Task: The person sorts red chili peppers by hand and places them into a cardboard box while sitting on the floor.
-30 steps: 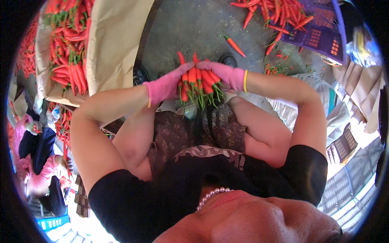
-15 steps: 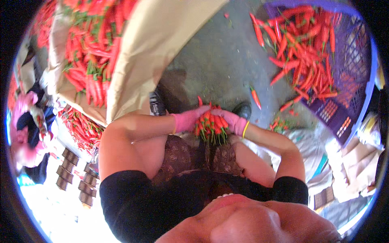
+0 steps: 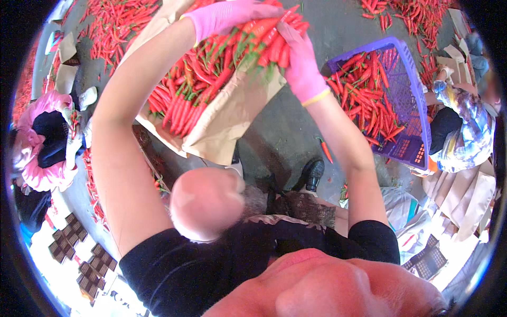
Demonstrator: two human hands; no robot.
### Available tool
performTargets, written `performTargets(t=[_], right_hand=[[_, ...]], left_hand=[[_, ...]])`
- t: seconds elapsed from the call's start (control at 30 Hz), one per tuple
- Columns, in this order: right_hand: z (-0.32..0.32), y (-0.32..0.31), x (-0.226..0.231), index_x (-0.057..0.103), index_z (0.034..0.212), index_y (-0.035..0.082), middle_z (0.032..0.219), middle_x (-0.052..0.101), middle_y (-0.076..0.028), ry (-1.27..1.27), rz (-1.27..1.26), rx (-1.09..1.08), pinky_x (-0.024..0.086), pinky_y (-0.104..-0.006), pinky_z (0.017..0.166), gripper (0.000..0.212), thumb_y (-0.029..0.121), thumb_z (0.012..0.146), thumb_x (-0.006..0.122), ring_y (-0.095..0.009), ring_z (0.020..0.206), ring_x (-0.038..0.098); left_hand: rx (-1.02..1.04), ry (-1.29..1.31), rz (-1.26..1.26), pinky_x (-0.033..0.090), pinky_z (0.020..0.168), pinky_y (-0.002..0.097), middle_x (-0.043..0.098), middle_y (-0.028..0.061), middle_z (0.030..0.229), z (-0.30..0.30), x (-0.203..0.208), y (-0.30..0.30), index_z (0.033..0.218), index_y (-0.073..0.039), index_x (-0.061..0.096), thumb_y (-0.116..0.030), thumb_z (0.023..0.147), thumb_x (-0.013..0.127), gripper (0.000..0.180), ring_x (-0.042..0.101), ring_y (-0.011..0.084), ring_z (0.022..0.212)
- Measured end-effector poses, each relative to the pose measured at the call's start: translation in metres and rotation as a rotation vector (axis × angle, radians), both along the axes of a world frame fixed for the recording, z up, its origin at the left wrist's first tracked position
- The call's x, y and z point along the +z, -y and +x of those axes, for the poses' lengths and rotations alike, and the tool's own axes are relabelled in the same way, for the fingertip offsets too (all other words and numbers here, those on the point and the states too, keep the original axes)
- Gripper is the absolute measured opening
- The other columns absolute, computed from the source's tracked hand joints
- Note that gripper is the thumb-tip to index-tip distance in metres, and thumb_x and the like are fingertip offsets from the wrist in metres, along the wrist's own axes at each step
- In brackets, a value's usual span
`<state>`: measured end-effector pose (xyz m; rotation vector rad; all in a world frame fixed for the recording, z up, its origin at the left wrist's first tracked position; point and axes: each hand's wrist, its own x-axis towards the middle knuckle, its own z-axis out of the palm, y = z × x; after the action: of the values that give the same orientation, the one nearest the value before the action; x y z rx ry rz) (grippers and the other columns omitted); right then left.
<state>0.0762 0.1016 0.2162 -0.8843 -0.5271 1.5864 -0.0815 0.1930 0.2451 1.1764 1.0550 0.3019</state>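
Observation:
My left hand (image 3: 224, 20), in a pink glove, lies over the top of a bunch of red chili peppers (image 3: 269, 45). From the right, my right hand (image 3: 303, 68), gloved in pink with a yellow cuff, grips the same bunch, whose green stems point down and to the left. Both hands hold it above a brown paper bag (image 3: 232, 124) filled with red chilies (image 3: 193, 90). The left fingertips are partly blurred. To the right of the bag stands a purple plastic crate (image 3: 417, 100), tilted, with loose chilies (image 3: 369, 100) in it.
A single chili (image 3: 326, 150) lies on the grey floor (image 3: 264, 142) near my shoe (image 3: 313, 174). Chili heaps (image 3: 119, 26) spread at the back. One person in pink (image 3: 45, 140) is at the left, another in patterned clothing (image 3: 462, 127) at the right. Paper sheets (image 3: 470, 203) lie right.
Both hands have moved from my lap forward and up to the bag, carrying the chili bunch. The view has shifted, with more floor and chili heaps showing.

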Motion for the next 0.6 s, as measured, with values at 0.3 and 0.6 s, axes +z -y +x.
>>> performTargets(t=[0.3, 0.6], right_hand=[[-0.083, -0.037, -0.064, 0.046, 0.127, 0.004, 0.12, 0.061, -0.012, -0.161, -0.102, -0.008, 0.055, -0.0397, 0.091, 0.049, -0.002, 0.084, 0.068, -0.025, 0.106, 0.063], [-0.093, -0.032, -0.057, 0.036, 0.142, 0.008, 0.138, 0.051, -0.013, -0.226, -0.244, -0.016, 0.042, -0.0461, 0.106, 0.061, 0.039, 0.093, 0.053, -0.028, 0.125, 0.052]], left_hand=[[-0.096, -0.468, 0.107, 0.052, 0.09, 0.0337, 0.064, 0.0164, 0.119, -0.078, 0.002, -0.004, 0.134, 0.002, 0.047, -0.046, 0.088, 0.065, 0.068, 0.064, 0.0201, 0.105], [-0.012, -0.817, 0.643, 0.04, 0.103, 0.0423, 0.053, 0.0222, 0.133, -0.079, -0.033, 0.009, 0.143, 0.005, 0.036, -0.063, 0.081, 0.064, 0.096, 0.052, 0.032, 0.124]])
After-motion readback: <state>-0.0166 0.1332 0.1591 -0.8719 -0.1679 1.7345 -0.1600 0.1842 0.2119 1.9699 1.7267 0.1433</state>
